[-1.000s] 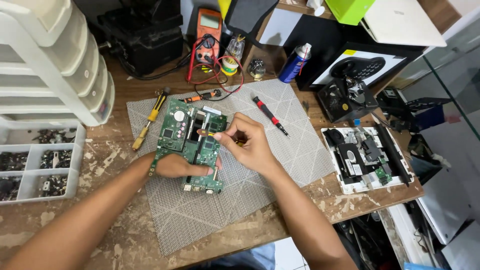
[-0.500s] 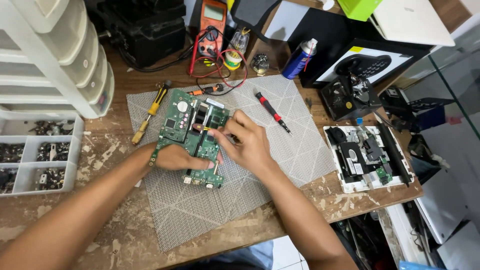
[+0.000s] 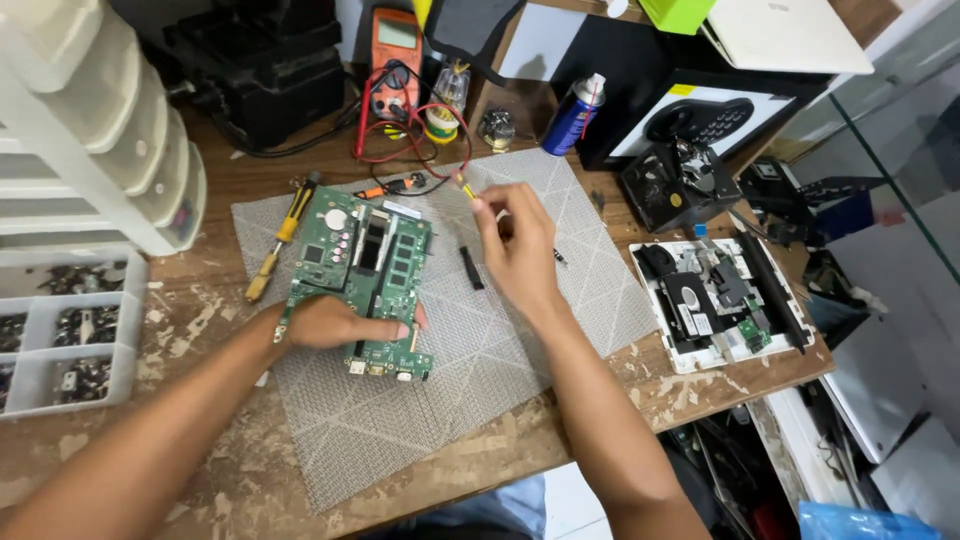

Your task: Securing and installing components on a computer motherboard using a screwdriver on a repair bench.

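Cluttered wooden workbench (image 3: 300, 165): left hand (image 3: 335, 322) is lying flat, pressing the green circuit board (image 3: 365, 280); right hand (image 3: 520, 250) is pinching a small yellow-tipped tool (image 3: 466, 188), black stick (image 3: 471, 268) lying just left, grey woven mat (image 3: 560, 290) open beyond.

Left hand (image 3: 335, 322) covers part of green circuit board (image 3: 362, 280). Small item pinched in right hand (image 3: 520, 250) too tiny to identify. Parts tray (image 3: 60, 330) cut off at left edge.

An orange multimeter (image 3: 397, 50), a blue spray can (image 3: 573, 115) and a yellow-handled screwdriver (image 3: 281, 238) lie on the worn wooden tabletop (image 3: 200, 180).
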